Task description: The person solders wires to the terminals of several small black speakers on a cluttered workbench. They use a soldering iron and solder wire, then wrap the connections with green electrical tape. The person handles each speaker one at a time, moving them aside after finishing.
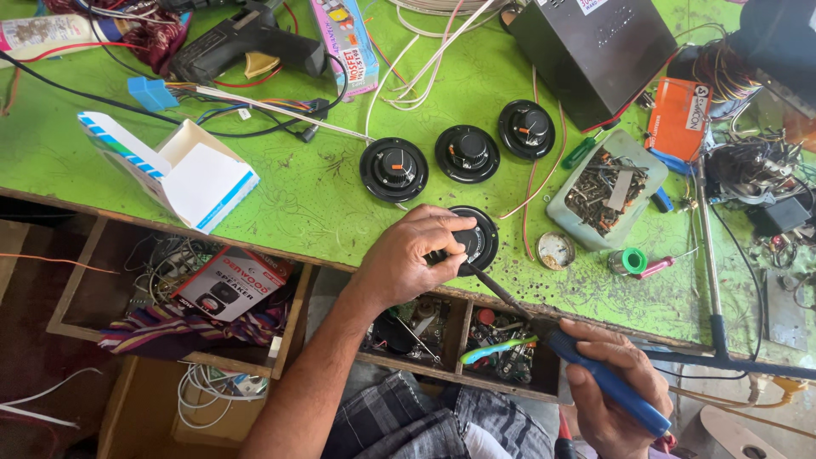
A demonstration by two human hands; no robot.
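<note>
At the near edge of the green bench (297, 204), the person's left hand (408, 259) is pressing down on a small black speaker (478, 238), with its grip closed over the near side, probably so that the round part is not sliding while it is being worked on. The right hand (616, 382) is holding a blue-handled soldering iron (561, 344) like a pen, grip clamped around the handle, and the thin tip is reaching up and to the left until it is touching the speaker just under the left fingers. The low angle is likely keeping the hot end away from the skin.

Three more speakers (466, 153) are lying in a row further back, faces up and near each other, within easy reach. A pale tray of metal scraps (605, 189) is sitting to the right, a round tin (556, 251) just beside the held speaker, and an open white box (183, 170) well apart on the left. Below the bench edge, open drawers (463, 336) are showing small parts.
</note>
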